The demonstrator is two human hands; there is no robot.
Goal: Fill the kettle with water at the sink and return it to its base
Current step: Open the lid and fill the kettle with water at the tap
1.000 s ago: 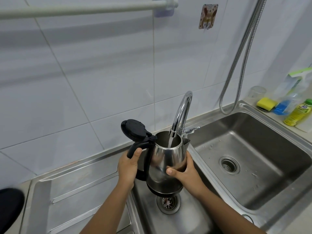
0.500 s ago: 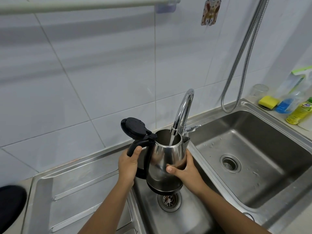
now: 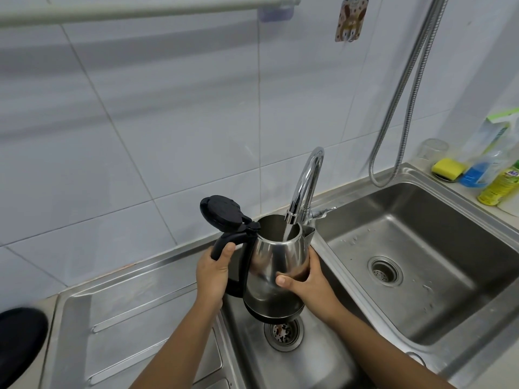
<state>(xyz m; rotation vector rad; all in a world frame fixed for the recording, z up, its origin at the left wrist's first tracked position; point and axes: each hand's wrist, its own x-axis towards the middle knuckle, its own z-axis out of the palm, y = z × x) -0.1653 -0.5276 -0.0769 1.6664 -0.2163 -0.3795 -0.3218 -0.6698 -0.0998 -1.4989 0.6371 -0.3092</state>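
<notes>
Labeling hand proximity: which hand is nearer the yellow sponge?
Right. The right hand cups the kettle body on the side facing the yellow sponge, which sits far off at the sink's back right corner. The left hand grips the handle on the kettle's far side.

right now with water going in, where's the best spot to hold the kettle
Grip the black handle from the left, as the left hand does: it loops clear of the steel body. The right hand steadies the kettle low on its right side, away from the open lid and the tap stream.
</notes>
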